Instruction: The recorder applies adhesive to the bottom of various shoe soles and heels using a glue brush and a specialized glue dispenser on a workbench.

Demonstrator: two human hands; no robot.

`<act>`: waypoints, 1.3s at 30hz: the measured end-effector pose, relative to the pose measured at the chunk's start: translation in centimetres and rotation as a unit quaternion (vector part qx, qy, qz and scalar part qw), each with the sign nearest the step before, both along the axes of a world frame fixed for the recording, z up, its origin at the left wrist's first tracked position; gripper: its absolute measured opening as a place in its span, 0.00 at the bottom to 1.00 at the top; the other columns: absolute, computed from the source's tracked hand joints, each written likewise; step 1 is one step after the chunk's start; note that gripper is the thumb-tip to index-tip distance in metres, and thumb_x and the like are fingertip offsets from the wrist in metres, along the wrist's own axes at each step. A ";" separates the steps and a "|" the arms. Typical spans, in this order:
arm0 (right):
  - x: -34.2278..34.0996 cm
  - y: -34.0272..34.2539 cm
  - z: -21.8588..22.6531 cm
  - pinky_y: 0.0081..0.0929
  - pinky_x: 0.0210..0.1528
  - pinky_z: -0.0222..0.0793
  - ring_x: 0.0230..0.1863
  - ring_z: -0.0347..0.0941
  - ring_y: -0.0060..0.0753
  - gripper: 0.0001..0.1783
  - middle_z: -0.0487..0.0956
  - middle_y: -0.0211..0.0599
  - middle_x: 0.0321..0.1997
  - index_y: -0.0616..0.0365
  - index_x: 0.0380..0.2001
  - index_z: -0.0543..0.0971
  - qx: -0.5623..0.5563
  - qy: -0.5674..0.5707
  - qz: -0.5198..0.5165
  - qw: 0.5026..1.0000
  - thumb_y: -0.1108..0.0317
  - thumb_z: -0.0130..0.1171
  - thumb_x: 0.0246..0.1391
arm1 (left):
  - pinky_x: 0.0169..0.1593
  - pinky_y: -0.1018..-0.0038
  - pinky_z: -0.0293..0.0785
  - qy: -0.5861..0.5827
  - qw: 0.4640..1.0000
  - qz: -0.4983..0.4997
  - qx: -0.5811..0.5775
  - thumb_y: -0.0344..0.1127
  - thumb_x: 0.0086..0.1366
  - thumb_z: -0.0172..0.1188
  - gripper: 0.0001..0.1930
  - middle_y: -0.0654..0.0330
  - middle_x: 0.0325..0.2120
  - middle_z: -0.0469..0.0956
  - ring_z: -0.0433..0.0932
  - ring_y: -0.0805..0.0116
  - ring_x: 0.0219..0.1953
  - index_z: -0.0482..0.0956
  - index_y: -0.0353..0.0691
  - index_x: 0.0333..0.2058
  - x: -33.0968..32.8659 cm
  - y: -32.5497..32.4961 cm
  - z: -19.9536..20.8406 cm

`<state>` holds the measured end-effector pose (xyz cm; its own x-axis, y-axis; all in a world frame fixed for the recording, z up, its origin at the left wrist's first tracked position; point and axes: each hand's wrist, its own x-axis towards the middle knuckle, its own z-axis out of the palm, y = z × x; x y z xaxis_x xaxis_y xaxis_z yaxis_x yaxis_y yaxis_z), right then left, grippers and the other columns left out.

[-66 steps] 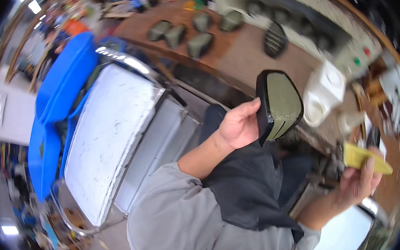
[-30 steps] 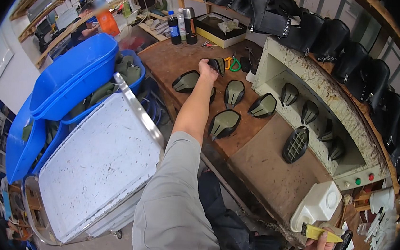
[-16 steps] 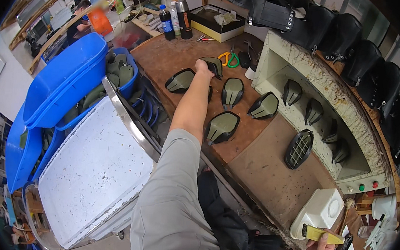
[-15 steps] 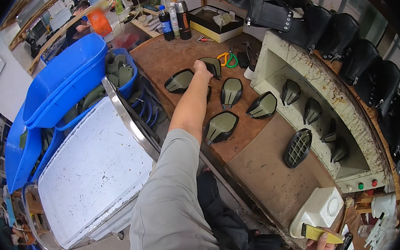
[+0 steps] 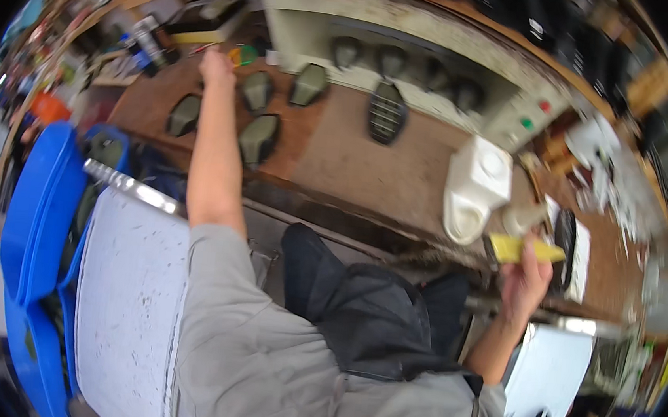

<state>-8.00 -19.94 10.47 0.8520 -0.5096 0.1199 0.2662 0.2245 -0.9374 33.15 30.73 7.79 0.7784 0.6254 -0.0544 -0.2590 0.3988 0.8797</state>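
My right hand [image 5: 525,274] is closed around a flat yellow brush [image 5: 527,250], held at the bench's front edge beside a white plastic container [image 5: 479,181]. On the brown bench my left hand [image 5: 217,67] reaches far out, smeared by motion; its fingers, and anything in them, cannot be made out. Near it lie several olive-green pieces with black rims, like shoe soles, among them one sole piece [image 5: 257,90], another sole piece [image 5: 310,85] and a nearer sole piece [image 5: 258,140]. A black sole with a lattice [image 5: 387,111] lies farther right.
A cream open-fronted box [image 5: 436,35] with dark pieces inside stands along the back, coloured buttons at its right end. Green-handled scissors [image 5: 246,55] lie near my left hand. Blue bins [image 5: 43,215] and a white-topped surface [image 5: 132,294] stand at left.
My view has swung to the right, so the bench appears turned and blurred. The right hand still holds the brush. My left hand stays stretched out toward the far left of the bench.
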 end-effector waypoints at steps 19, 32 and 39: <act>-0.7 -4.0 -5.5 0.22 0.26 0.75 0.22 0.77 0.28 0.12 0.79 0.42 0.28 0.69 0.39 0.75 0.086 0.028 0.047 0.995 0.69 0.55 0.57 | 0.49 0.62 0.68 0.118 0.614 -0.166 0.762 0.44 0.51 0.61 0.18 0.49 0.41 0.75 0.70 0.52 0.48 0.80 0.35 0.35 -9.7 -33.5 -7.2; 2.1 -6.8 -8.5 0.20 0.30 0.72 0.25 0.76 0.26 0.12 0.80 0.39 0.30 0.69 0.36 0.78 -0.025 0.100 -0.012 0.995 0.69 0.59 0.53 | 0.43 0.63 0.69 -0.131 0.561 -0.236 0.783 0.34 0.50 0.60 0.09 0.55 0.36 0.74 0.70 0.53 0.41 0.76 0.37 0.30 -23.5 -27.4 -2.6; 2.7 -6.8 -8.9 0.21 0.26 0.72 0.23 0.75 0.26 0.10 0.79 0.39 0.31 0.69 0.36 0.77 0.017 0.064 -0.004 0.998 0.71 0.58 0.54 | 0.46 0.65 0.68 -0.082 0.520 -0.303 0.795 0.34 0.48 0.60 0.10 0.53 0.33 0.74 0.71 0.55 0.39 0.75 0.34 0.29 -27.1 -27.0 -7.3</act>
<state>-5.35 -26.70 1.54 0.8546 -0.5193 -0.0080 0.1463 0.2555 -0.9557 6.02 3.68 0.47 0.7716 -0.5833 0.2536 -0.6325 -0.7459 0.2087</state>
